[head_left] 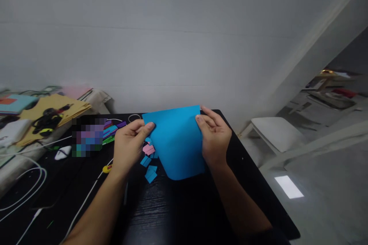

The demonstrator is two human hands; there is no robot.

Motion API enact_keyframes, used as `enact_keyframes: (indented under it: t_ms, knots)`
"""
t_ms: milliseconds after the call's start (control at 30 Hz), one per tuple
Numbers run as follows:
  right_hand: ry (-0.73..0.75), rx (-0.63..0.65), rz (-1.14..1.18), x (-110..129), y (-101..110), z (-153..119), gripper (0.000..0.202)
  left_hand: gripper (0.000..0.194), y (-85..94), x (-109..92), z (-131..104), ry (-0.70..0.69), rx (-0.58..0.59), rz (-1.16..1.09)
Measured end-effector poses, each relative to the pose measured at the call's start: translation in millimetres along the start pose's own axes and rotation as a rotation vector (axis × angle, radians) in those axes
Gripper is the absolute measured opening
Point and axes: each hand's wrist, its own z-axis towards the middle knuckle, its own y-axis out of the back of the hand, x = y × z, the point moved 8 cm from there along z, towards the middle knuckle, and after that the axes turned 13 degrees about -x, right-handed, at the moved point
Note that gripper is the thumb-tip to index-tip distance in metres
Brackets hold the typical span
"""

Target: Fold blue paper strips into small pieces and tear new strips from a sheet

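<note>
Far L, yellow envelopes (pixel 77 106) lay w/ a tangle of blk cable (pixel 46 119) on top. R of those, on the blk table (pixel 184 214), sat a small white item (pixel 62 153), then coloured strips (pixel 110 133), partly lost behind a pixelated patch. A yellow tool (pixel 107 169) lay just beside the L forearm.

L hand (pixel 129 139) had the upper L corner of the blue sheet (pixel 179 141) pinched, thumb in front, fingers behind. Pink slips (pixel 148 149) & blue slips (pixel 150 175) lay on the table near that hand. Sheet was held up btwn both hands above the table, lower edge curving. R hand (pixel 216 136) pinched its R edge near the top corner, thumb in front, other fingers partly hidden. Far R, a white stool (pixel 277 134) stood on the floor.
</note>
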Motion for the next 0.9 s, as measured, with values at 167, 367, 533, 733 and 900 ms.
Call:
enact_keyframes:
  t_ms: [167, 367, 533, 733, 900]
  knots:
    - [-0.043, -0.02, 0.036, -9, 0, 4, 0.047, 0.028, -5.5, 5, -1, 0.056, 0.039, -0.071]
    - [-0.07, -0.015, 0.052, -13, 2, 9, 0.048, 0.031, -1.4, -7, -2, -0.071, -0.019, 0.024]
    - [-0.029, 0.171, -0.083, -4, -5, 11, 0.052, 0.028, -5.5, 0, 2, -0.027, 0.134, 0.088]
    - [0.207, 0.476, -0.29, 21, -29, -12, 0.032, 0.045, -41.2, 10, -21, -0.086, 0.592, 0.322]
    - [-0.003, 0.679, -0.274, -2, -41, -20, 0.005, 0.04, -55.3, 14, -34, -0.061, 0.714, 0.356]
